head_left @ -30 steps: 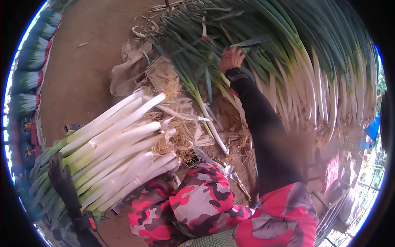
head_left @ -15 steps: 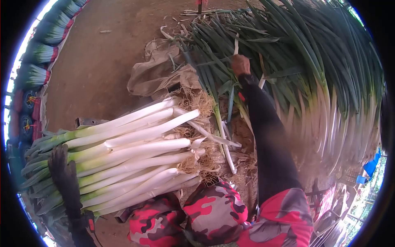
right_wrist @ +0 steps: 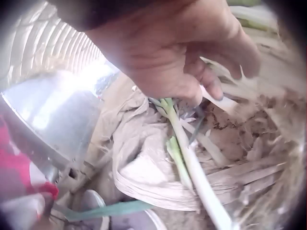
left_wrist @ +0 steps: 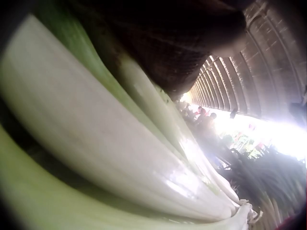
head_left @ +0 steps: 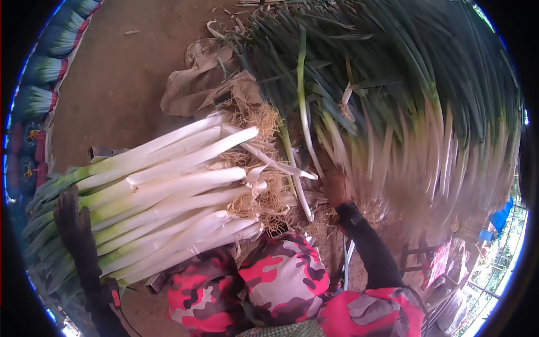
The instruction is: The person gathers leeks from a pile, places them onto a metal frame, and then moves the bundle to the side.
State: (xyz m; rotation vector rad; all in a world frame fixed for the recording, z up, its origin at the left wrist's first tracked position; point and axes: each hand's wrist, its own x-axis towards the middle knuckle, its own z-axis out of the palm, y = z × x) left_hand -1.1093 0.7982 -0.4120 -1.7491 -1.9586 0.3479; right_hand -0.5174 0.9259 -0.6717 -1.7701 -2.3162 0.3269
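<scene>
Right hand: we see our right hand [head_left: 337, 188] at centre right of the head view, fingers curled round one leek [head_left: 303, 95]; its green top runs up the frame.
Left hand: our gloved left hand [head_left: 70, 222] lies flat, fingers relaxed, on the trimmed bundle [head_left: 168, 191] at lower left.
Big pile: the untrimmed leek heap [head_left: 426, 112] fills the upper right.
Sacks: crumpled brown sacks [head_left: 196, 84] lie upper centre.
Writing: we can read no label or brand anywhere.
</scene>
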